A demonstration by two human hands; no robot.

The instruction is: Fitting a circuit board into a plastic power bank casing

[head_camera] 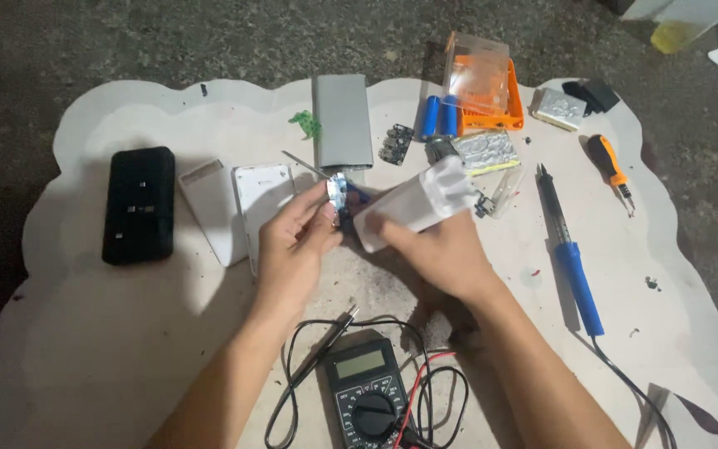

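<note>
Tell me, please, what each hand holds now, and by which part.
The left hand pinches a small circuit board by its lower edge. The right hand grips a white case around its lower end.

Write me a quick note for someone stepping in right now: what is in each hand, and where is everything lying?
Left hand: grip closed on a small circuit board, held above the mat.
Right hand: grip closed on a white wad of cloth or tissue, pressed up against the board.
On the white mat: multimeter with its leads at the near edge, blue soldering iron to the right, grey case and two blue cells beyond the hands, black case far left.
Done: casings lie apart and open.
Left: I cannot tell; the board is in hand, the iron and meter lie untouched.
</note>
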